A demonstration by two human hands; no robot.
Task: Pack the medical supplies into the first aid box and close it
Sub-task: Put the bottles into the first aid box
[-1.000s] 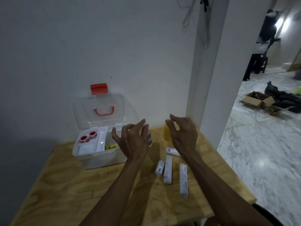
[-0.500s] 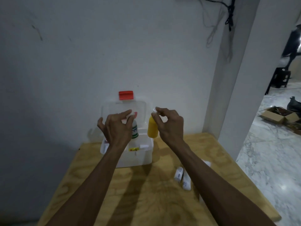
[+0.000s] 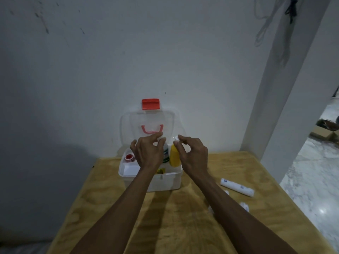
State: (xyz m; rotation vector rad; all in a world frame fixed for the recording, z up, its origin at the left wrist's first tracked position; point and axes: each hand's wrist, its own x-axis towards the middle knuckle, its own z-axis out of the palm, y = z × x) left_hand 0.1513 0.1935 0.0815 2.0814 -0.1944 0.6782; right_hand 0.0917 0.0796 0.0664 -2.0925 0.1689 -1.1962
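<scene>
Yellow bottle (image 3: 175,156) with a white cap, pinched at the top by the right hand (image 3: 193,153), fingertips curled round the cap, and it's hanging upright over the right end of the first aid box (image 3: 170,182). Its bottom end looks like it's down inside the box opening, can't tell if it's touching anything. Right next to it the left hand (image 3: 149,154) grips the top of a white bottle with a green label (image 3: 166,154), fingers curled over the cap, also upright over the box. The two bottles sit just beside each other.

Box itself is clear plastic, lid (image 3: 148,125) standing open against the wall with a red latch (image 3: 150,104) on top and a pink handle (image 3: 151,129). In the left compartment there's a red and white tape roll (image 3: 129,157).

Out on the plywood table (image 3: 183,217), to the right of the box, one bandage roll (image 3: 237,187) lies in the open and bits of a couple more poke out from behind the right forearm.
</scene>
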